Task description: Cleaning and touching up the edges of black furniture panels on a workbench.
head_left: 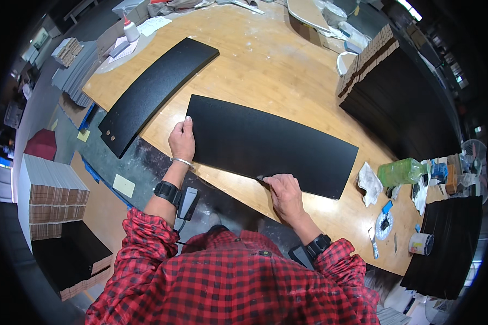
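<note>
A long black panel [271,145] lies flat on the wooden table [265,65] in front of me. My left hand [182,141] grips its left end, thumb on top. My right hand [283,192] rests at the panel's near edge, pinching a small dark tool or scrap against it; what it is I cannot tell. A second black panel [154,92] with two small holes at its near end lies to the left, overhanging the table edge. Both wrists wear black bands.
A tall stack of black panels [401,103] stands at the right. A green plastic bottle [402,171], a rag [370,183], a small cup [420,244] and tools crowd the right end. A glue bottle [130,30] stands far left. Board stacks [51,195] sit on the floor.
</note>
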A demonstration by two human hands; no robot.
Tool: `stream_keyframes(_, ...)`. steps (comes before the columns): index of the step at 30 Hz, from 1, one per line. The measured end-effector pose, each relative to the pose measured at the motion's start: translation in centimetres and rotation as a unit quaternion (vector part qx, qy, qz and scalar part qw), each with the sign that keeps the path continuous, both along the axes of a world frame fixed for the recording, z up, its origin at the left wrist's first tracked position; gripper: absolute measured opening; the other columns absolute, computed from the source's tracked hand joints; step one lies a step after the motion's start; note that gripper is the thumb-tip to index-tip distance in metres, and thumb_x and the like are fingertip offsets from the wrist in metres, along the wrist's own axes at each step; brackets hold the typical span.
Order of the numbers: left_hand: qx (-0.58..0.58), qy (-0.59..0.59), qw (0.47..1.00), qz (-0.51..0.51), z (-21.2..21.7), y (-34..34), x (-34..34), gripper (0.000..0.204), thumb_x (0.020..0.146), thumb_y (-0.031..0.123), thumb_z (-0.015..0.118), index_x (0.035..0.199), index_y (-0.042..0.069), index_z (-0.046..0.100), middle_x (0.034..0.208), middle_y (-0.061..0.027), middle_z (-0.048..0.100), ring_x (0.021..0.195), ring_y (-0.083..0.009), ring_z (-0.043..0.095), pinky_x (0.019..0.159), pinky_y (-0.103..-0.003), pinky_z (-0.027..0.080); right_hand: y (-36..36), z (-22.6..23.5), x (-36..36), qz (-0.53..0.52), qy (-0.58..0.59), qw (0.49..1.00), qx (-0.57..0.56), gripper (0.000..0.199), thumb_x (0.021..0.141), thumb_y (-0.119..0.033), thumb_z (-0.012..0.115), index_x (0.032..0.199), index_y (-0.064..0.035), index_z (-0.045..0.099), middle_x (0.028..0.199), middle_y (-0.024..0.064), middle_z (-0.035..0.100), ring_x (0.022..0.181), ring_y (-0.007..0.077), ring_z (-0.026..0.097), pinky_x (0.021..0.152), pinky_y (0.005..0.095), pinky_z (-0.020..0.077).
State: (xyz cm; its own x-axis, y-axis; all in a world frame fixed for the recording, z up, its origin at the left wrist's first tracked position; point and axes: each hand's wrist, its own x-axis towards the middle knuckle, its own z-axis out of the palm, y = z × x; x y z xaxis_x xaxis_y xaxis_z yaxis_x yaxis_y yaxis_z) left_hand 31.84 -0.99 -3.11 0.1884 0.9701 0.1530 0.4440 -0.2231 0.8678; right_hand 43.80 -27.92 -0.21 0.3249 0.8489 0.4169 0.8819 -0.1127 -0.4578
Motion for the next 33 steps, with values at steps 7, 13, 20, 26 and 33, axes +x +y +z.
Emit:
stream_keyframes(7,-0.008,-0.003,1.0,-0.008,-0.1,-0.2,0.1,0.046,0.088,0.041,0.047,0.079,-0.001,0.06,0.068,-0.0207,0.058,0.065,-0.0329,0.056,0.062,-0.038,0.044,4.4,0.3,-0.8,-0.003,-0.008,0.999,0.041,0.022,0.072,-0.002,0.057,0.094,-0.0077,0.058,0.082,0.005,0.055,0.078,0.0224,0.052,0.066,0.0327,0.0403)
stream_keyframes(13,-0.017,0.003,1.0,0.001,0.4,-0.5,-0.1,0.045,0.089,0.041,0.047,0.078,-0.001,0.06,0.066,-0.0207,0.057,0.063,-0.0338,0.055,0.062,-0.039,0.043,5.7,0.1,-1.9,0.035,-0.018,0.999,0.021,0.019,0.074,-0.004,0.054,0.093,-0.0084,0.058,0.08,0.0047,0.054,0.077,0.0221,0.052,0.066,0.0332,0.0407)
stream_keyframes(20,-0.028,-0.005,1.0,-0.01,0.5,-0.4,-0.3,0.047,0.091,0.04,0.043,0.076,-0.002,0.057,0.062,-0.021,0.053,0.059,-0.0343,0.05,0.06,-0.04,0.042,5.9,0.4,-2.5,0.052,0.005,0.999,0.005,0.021,0.073,-0.001,0.056,0.093,-0.0083,0.058,0.079,0.0064,0.054,0.075,0.0236,0.053,0.064,0.0336,0.0414)
stream_keyframes(26,-0.037,-0.057,0.996,-0.05,0.1,0.1,-1.1,0.042,0.093,0.032,0.036,0.082,-0.005,0.053,0.071,-0.0249,0.052,0.066,-0.037,0.048,0.066,-0.04,0.041,9.4,0.4,-2.8,0.021,0.013,0.997,0.077,0.018,0.074,-0.004,0.055,0.091,-0.0088,0.058,0.077,0.006,0.053,0.073,0.0237,0.053,0.061,0.0333,0.0424)
stream_keyframes(33,0.032,-0.037,0.993,-0.103,-0.3,-0.3,0.4,0.026,0.09,0.019,0.037,0.081,-0.002,0.05,0.077,-0.0225,0.053,0.075,-0.0396,0.052,0.067,-0.044,0.04,11.0,-0.3,-5.2,0.096,-0.084,0.992,0.008,0.014,0.072,-0.014,0.055,0.085,-0.0105,0.058,0.072,0.0062,0.051,0.07,0.024,0.051,0.059,0.0361,0.0404)
